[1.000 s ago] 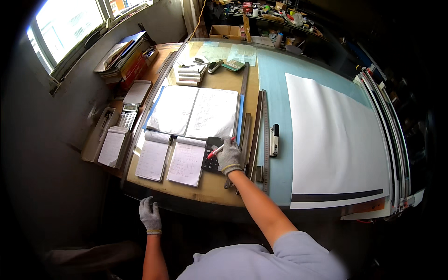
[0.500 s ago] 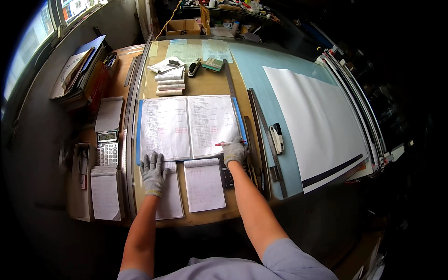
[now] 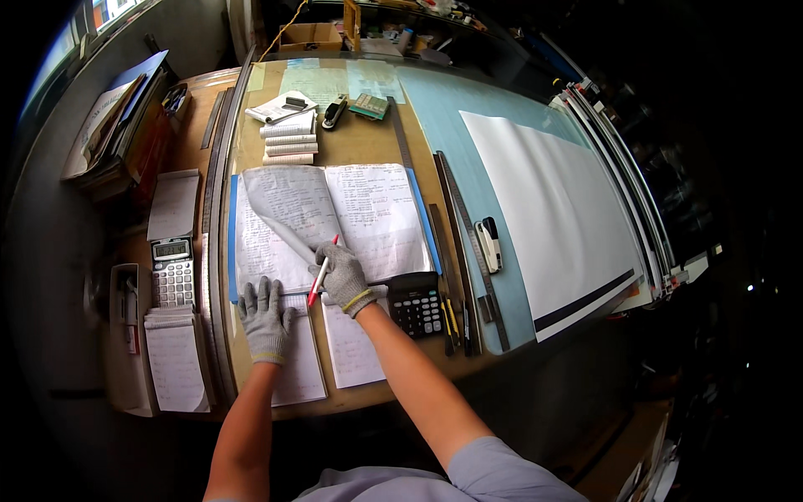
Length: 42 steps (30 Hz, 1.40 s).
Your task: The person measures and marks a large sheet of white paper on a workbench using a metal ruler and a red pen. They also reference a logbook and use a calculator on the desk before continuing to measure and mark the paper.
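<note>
A large open ledger (image 3: 381,197) with handwritten pages lies in its blue cover on the table. One of its pages (image 3: 288,205) is lifted and curls over toward the left. My right hand (image 3: 341,274), in a grey knit glove, is at that page's lower corner with a red-and-white pen (image 3: 321,272) held in its closed fingers. Whether the fingertips also pinch the page is hidden. Gloved likewise, my left hand (image 3: 266,322) lies flat with fingers spread, across the ledger's lower left edge and a lined notepad (image 3: 297,368).
A black calculator (image 3: 416,305) and a second notepad (image 3: 355,347) adjoin the ledger's near edge. Pens, long rulers (image 3: 473,243) and a stapler (image 3: 488,245) are to the right, before a big white sheet (image 3: 548,213). Leftward stand a silver calculator (image 3: 173,272) and a narrow box (image 3: 130,335).
My right hand has moved left from the ledger's lower right corner, carrying the pen and turning a page over. The black calculator is now uncovered. My left hand stays by the lower left edge.
</note>
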Motion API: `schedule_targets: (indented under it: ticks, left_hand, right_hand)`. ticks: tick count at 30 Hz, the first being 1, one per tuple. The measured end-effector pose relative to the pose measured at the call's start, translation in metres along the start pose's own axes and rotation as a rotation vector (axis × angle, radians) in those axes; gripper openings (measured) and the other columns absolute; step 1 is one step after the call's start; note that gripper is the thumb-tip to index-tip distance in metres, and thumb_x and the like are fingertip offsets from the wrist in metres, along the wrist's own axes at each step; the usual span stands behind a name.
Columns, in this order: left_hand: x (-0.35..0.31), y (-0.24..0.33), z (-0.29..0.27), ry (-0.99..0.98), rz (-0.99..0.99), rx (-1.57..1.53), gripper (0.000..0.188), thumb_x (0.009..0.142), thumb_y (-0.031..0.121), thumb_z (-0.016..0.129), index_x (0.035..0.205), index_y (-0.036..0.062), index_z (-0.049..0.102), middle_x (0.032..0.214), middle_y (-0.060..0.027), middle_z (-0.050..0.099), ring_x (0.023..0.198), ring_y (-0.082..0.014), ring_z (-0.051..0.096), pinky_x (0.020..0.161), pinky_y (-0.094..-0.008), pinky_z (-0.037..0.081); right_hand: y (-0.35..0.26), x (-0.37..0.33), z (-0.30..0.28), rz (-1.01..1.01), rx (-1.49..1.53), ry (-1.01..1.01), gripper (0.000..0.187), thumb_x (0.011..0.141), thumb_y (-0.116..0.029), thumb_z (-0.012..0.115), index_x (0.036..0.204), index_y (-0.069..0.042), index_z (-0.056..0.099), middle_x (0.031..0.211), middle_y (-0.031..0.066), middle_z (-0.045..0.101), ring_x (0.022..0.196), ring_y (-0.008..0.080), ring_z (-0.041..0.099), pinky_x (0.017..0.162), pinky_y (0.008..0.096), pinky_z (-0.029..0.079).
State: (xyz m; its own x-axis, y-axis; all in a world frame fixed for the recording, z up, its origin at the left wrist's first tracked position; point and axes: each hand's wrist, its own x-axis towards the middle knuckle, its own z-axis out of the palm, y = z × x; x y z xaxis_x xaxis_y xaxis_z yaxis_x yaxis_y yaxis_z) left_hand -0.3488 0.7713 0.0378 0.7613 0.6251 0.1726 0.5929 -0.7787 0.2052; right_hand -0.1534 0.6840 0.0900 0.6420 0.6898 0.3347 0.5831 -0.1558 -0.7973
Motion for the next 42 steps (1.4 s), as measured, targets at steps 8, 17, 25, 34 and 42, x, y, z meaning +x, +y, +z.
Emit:
schedule_targets:
  ticks: [8, 17, 25, 34, 42]
  left_hand:
    - [0.001, 0.003, 0.003, -0.010, -0.033, -0.004, 0.057, 0.097, 0.042, 0.056, 0.141, 0.0053, 0.056, 0.150, -0.0218, 0.047, 0.146, -0.0446, 0.033, 0.124, -0.0545, 0.016]
    - [0.000, 0.003, 0.002, -0.039, -0.056, 0.004, 0.062, 0.095, 0.048, 0.055, 0.142, 0.0077, 0.056, 0.151, -0.0188, 0.048, 0.146, -0.0471, 0.031, 0.124, -0.0565, 0.014]
    - [0.003, 0.005, -0.001, -0.060, -0.059, 0.008, 0.062, 0.096, 0.049, 0.054, 0.143, 0.0089, 0.055, 0.152, -0.0178, 0.048, 0.146, -0.0471, 0.030, 0.124, -0.0561, 0.013]
    - [0.003, 0.004, 0.001, -0.065, -0.054, 0.035, 0.061, 0.095, 0.049, 0.054, 0.142, 0.0106, 0.056, 0.151, -0.0167, 0.047, 0.146, -0.0476, 0.031, 0.124, -0.0564, 0.016]
    - [0.002, 0.003, 0.002, -0.003, -0.024, -0.007, 0.059, 0.093, 0.047, 0.061, 0.139, 0.0088, 0.059, 0.146, -0.0185, 0.052, 0.143, -0.0493, 0.034, 0.122, -0.0577, 0.017]
  right_hand:
    - [0.028, -0.016, -0.025, 0.172, -0.441, 0.112, 0.038, 0.078, -0.025, 0.085, 0.100, -0.007, 0.061, 0.090, 0.0168, 0.067, 0.090, 0.0382, 0.065, 0.081, 0.0465, 0.052]
    - [0.069, -0.009, -0.082, 0.859, -0.940, -0.099, 0.065, 0.090, -0.044, 0.068, 0.139, -0.005, 0.050, 0.140, 0.0307, 0.054, 0.137, 0.0406, 0.046, 0.115, 0.0502, 0.031]
    - [0.074, 0.001, -0.078, 0.919, -0.933, -0.168, 0.073, 0.091, -0.047, 0.067, 0.146, -0.005, 0.044, 0.149, 0.0326, 0.044, 0.143, 0.0406, 0.040, 0.118, 0.0504, 0.028]
    - [0.062, 0.010, -0.060, 0.915, -0.858, -0.124, 0.080, 0.086, -0.049, 0.073, 0.145, -0.007, 0.039, 0.151, 0.0323, 0.040, 0.144, 0.0458, 0.034, 0.120, 0.0520, 0.025]
    - [0.055, -0.003, -0.015, 0.241, -0.501, 0.014, 0.053, 0.082, -0.034, 0.080, 0.125, -0.011, 0.060, 0.128, 0.0231, 0.061, 0.126, 0.0405, 0.053, 0.106, 0.0524, 0.040]
